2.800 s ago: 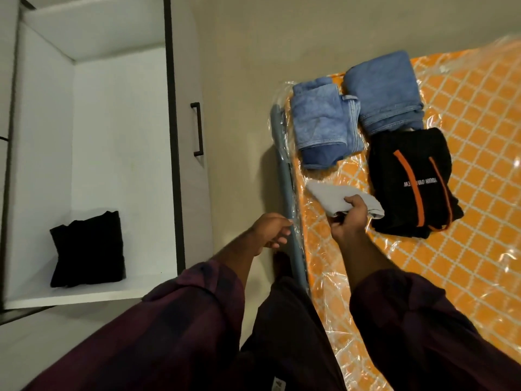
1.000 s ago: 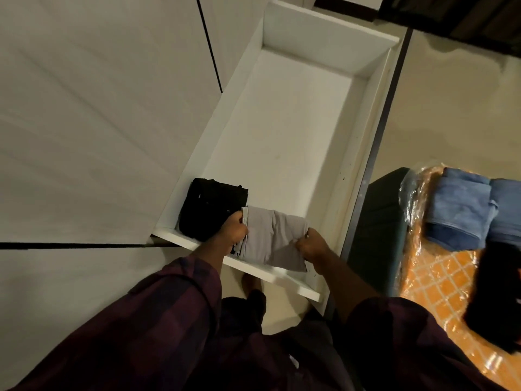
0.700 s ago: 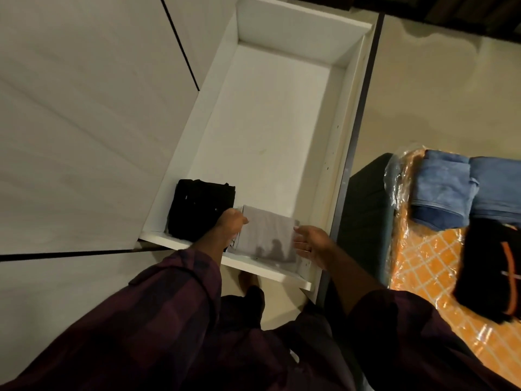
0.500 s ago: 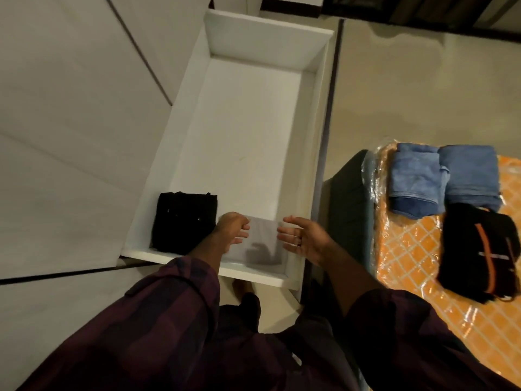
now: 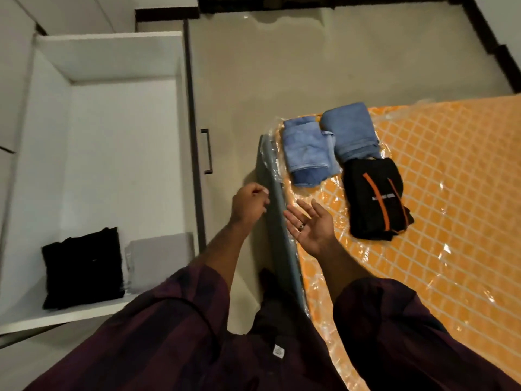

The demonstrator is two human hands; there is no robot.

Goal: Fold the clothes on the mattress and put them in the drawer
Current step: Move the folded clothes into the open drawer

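The white drawer [image 5: 118, 131] stands pulled out at the left. In its near end lie a folded black garment [image 5: 81, 268] and a folded grey garment [image 5: 160, 261], side by side. On the orange plastic-wrapped mattress [image 5: 451, 198] at the right lie two folded blue pieces [image 5: 307, 153] [image 5: 349, 129] and a folded black garment with orange stripes [image 5: 375, 198]. My left hand [image 5: 249, 204] is curled shut and holds nothing, over the floor beside the mattress edge. My right hand [image 5: 313, 224] is spread open, palm up, over the mattress corner, left of the striped garment.
The drawer front with a dark handle [image 5: 207, 150] faces the mattress across a narrow strip of beige floor [image 5: 282, 66]. The grey mattress side [image 5: 277, 221] runs between my hands. Dark skirting [image 5: 493, 43] lines the far wall.
The grey garment went from the mattress into the drawer beside the black one. Both hands let go of it and moved right toward the mattress; my view turned that way too.
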